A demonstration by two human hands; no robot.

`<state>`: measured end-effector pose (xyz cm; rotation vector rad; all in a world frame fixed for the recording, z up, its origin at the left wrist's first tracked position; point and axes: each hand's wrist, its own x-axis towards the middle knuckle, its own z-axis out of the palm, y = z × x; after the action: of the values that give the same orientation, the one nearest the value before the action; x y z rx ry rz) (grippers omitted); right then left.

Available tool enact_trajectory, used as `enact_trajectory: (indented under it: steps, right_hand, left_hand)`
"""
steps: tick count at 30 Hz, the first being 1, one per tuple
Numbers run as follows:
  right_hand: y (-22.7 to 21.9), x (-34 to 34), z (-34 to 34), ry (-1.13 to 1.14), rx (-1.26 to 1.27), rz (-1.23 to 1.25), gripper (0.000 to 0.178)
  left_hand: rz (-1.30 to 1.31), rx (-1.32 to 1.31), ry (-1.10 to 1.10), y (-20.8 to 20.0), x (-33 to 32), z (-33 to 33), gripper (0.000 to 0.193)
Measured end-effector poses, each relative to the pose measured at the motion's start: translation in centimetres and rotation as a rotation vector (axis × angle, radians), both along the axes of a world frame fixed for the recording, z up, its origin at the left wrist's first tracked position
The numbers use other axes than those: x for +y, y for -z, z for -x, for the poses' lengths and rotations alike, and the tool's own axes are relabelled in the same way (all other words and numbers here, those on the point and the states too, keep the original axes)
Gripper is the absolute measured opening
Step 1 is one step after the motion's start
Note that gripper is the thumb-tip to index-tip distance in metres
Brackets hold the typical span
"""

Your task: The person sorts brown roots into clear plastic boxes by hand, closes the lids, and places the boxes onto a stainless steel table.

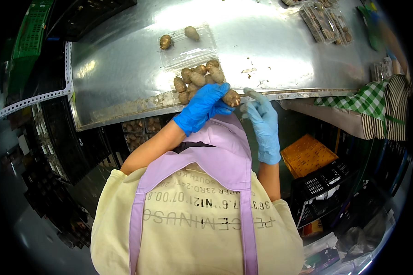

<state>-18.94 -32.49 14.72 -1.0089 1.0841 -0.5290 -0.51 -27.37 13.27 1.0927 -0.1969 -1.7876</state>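
My left hand (205, 106), in a dark blue glove, grips a brown taro (231, 98) at the near edge of the steel table (137, 68). Close to the taro's right side is my right hand (263, 120) in a pale blue glove, its fingers bent but apart, with nothing seen in them. Just beyond my left hand, several taros (197, 79) fill a clear plastic clamshell tray, partly hidden by that hand. Its clear lid (186, 56) lies folded back on the table. Two loose taros, one rounder (165, 41) and one paler (192, 33), rest on the lid.
Filled clear packs (320, 22) lie at the table's far right. Bits of dirt (249, 70) dot the metal. Another person in a green checked apron (367, 101) stands at the right. An orange crate (307, 156) and black crate (323, 185) are below. A green crate (30, 32) stands far left.
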Motion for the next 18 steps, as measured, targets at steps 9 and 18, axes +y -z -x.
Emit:
enact_trajectory:
  steps: [9,18]
  right_hand:
    - [1.6,0.8,-1.6,-0.003,-0.086,0.028,0.025]
    - [1.4,1.0,-1.8,-0.137,0.247,0.354,0.018]
  left_hand:
    - [-0.029,-0.256,0.012,-0.2,-0.2,0.9,0.019]
    - [0.027,-0.333,-0.047,-0.6,-0.1,1.4,0.017]
